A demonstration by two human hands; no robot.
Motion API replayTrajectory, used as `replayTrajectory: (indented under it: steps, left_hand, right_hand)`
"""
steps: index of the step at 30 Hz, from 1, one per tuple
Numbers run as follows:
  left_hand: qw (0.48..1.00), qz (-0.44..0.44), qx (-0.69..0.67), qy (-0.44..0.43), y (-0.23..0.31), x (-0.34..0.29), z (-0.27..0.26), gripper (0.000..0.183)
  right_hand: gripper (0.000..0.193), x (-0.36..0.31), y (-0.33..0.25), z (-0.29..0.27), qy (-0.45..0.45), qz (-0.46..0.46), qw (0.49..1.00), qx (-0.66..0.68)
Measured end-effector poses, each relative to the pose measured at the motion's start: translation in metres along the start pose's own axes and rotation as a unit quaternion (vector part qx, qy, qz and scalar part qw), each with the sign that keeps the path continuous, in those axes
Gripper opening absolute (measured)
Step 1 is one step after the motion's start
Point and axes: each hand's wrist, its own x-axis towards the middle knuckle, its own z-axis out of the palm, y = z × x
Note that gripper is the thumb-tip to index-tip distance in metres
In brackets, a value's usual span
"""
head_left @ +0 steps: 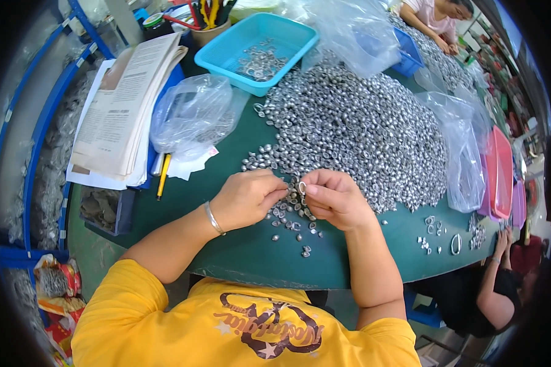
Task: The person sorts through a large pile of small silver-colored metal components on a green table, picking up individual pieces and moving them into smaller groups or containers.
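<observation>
My right hand (341, 199) pinches a small silvery metal ring (302, 188) between thumb and forefinger. Close beside it on the left, my left hand (246, 197) has thumb and fingers pressed together; what they hold, if anything, is hidden. Both hands are at the near edge of a large heap of small silvery metal pieces (355, 128), many of them rounded or ring-shaped. A few loose pieces (306, 251) lie on the green tabletop (239, 257) between my forearms.
A turquoise basket (209, 56) with metal rings stands behind the heap. To the left are newspapers (125, 104), a plastic bag (193, 116) and a yellow pen-like tool (163, 177). At right are a pink tray (502, 171) and more metal rings (456, 244). Two people work nearby.
</observation>
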Motion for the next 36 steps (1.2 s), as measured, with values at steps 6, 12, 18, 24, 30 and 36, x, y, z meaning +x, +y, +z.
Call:
replayTrajectory:
  steps: [6,12,18,24,30,36]
  left_hand:
    - [0.997,0.062,0.017,-0.051,0.002,0.0,0.003,0.007]
    - [0.995,0.078,0.009,-0.057,0.0,0.001,0.003,0.009]
    - [0.998,0.049,0.015,-0.038,-0.003,0.0,-0.003,0.01]
    - [0.986,0.004,0.012,-0.167,-0.002,0.005,-0.035,0.011]
    - [0.995,-0.077,0.049,0.03,-0.03,0.005,-0.038,0.01]
    - [0.994,-0.073,0.067,-0.037,-0.032,0.004,-0.019,0.011]
  right_hand:
    - [0.011,-0.002,-0.001,-0.002,-0.027,0.006,0.996,0.089]
    - [0.017,-0.004,-0.002,-0.004,0.018,-0.118,0.992,0.039]
    - [0.012,-0.002,-0.002,0.009,0.17,-0.094,0.84,-0.506]
    - [0.01,-0.003,0.007,0.006,0.164,-0.175,0.715,-0.656]
    - [0.009,-0.003,0.007,0.012,0.183,-0.157,0.71,-0.661]
    - [0.01,-0.003,0.0,0.005,0.281,-0.193,0.727,-0.596]
